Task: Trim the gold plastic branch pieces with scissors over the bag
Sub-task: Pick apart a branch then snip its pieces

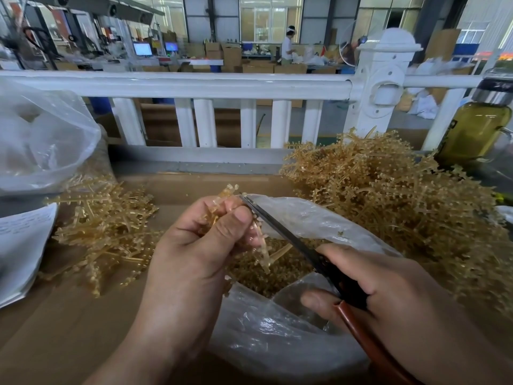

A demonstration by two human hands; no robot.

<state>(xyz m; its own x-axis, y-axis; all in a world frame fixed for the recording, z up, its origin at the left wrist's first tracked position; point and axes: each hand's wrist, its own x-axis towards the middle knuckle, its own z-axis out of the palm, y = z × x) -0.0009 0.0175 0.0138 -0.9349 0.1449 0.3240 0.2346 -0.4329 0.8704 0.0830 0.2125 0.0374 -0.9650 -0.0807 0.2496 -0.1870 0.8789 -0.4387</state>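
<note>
Scissors (280, 232), gripped by the right hand (383, 295), point up-left toward the branch piece (230, 194). The left hand (202, 240) pinches that piece above the bag (277, 337), tip just beside the blades.

White railing (177, 86) at twelve o'clock, bright factory windows (270, 18) beyond, stacked cardboard boxes (230, 55) beneath, monitors (143, 49) toward eleven

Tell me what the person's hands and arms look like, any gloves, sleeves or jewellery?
The left hand and right hand are bare, no gloves. No sleeves reach into view, and no rings, watch or wristband show. Visible nails are short.
</note>
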